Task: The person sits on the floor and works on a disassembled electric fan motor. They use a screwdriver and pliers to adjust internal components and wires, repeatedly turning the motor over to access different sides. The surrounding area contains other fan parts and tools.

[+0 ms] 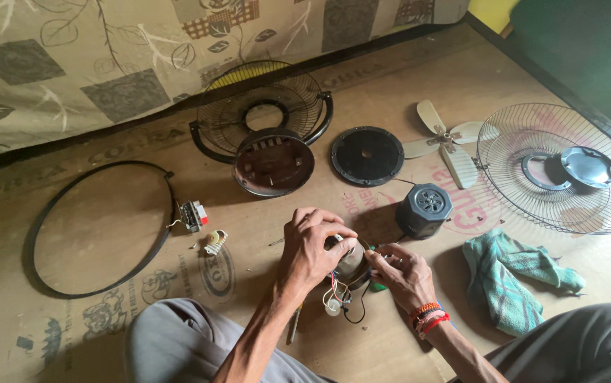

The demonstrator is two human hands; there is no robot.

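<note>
Bare forearms, no sleeves. Right wrist: stacked orange and red bead bracelets [426, 316], thin blue band under them. Left wrist bare. Grey trousers [178, 340] on both legs.

Green cloth [511, 284], cream fan blade [447, 142], black ring [100, 227]

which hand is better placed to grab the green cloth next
Right, probably. The right hand sits at the motor on the side nearer the cloth, with bare floor between. The left hand grips the motor from above and would have to cross over.
</note>
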